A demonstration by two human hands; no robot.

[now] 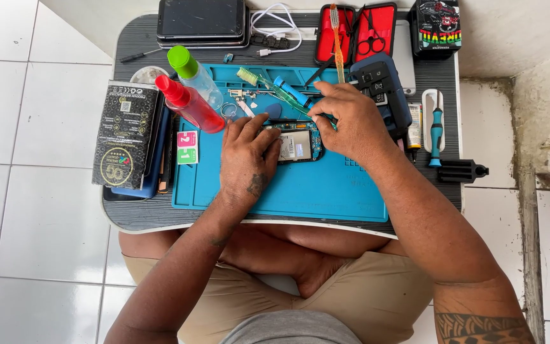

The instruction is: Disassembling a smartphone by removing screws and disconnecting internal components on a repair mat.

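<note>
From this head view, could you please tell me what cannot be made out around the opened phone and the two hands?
- Opened phone: its left part is hidden under the left hand.
- Tool in the right hand: the fingers cover it, so its kind and tip are unclear.
- Small parts on the blue mat: too small to identify.
- Dark tablet: cut off by the top edge.

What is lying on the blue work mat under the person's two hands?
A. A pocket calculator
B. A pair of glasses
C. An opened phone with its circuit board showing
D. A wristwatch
C: the left hand steadies an opened phone with its board and metal shield bare on the blue mat, while the right hand works at its top edge.
</note>
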